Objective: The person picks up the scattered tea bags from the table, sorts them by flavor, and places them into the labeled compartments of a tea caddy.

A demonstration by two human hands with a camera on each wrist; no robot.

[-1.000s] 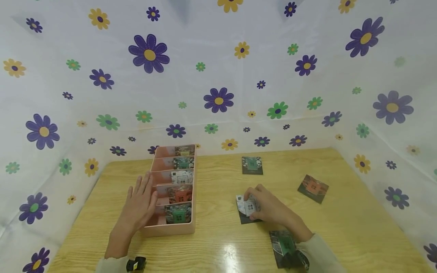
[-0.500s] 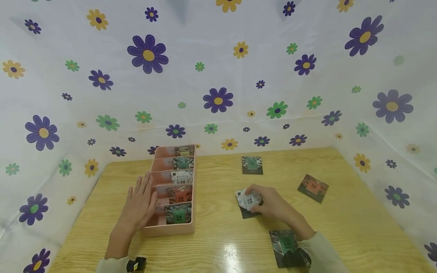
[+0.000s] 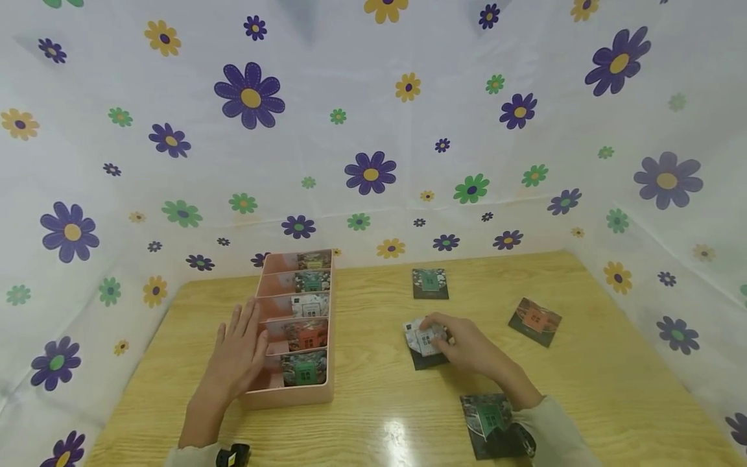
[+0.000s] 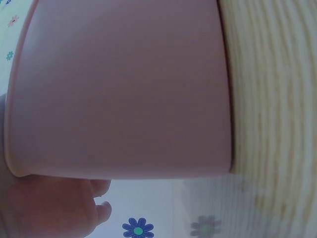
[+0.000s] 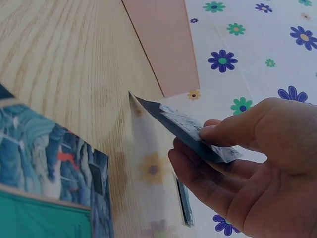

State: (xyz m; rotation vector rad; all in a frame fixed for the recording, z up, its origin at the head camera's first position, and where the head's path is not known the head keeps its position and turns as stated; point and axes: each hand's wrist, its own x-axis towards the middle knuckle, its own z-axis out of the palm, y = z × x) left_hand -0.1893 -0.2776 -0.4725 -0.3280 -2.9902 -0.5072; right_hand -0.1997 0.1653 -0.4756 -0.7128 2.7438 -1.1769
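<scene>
My right hand [image 3: 473, 353] pinches a white-and-black tea packet [image 3: 421, 337] between thumb and fingers, over the table's middle. In the right wrist view that packet [image 5: 181, 124] is tilted, one corner pointing down at the wood. On the left stands a pink divided box [image 3: 288, 396], each compartment holding a tea packet at its right side: green [image 3: 305, 368] in front, then red [image 3: 308, 336], white [image 3: 310, 306], green [image 3: 312, 281] and yellowish [image 3: 314, 261]. My left hand [image 3: 233, 357] rests along the box's left rim, fingers straight. The box's wall [image 4: 124, 89] fills much of the left wrist view.
Loose tea packets lie on the wooden table [image 3: 373, 383]: a green one [image 3: 430, 283] at the back, an orange-red one [image 3: 535, 321] to the right, and a dark green one [image 3: 487, 418] partly under my right wrist. A flowered white cloth [image 3: 327, 143] surrounds the table's back and sides.
My right hand has shifted the white-and-black tea packet slightly away from me, and more of the hand's grip now covers its right side. The left hand stays on the box.
</scene>
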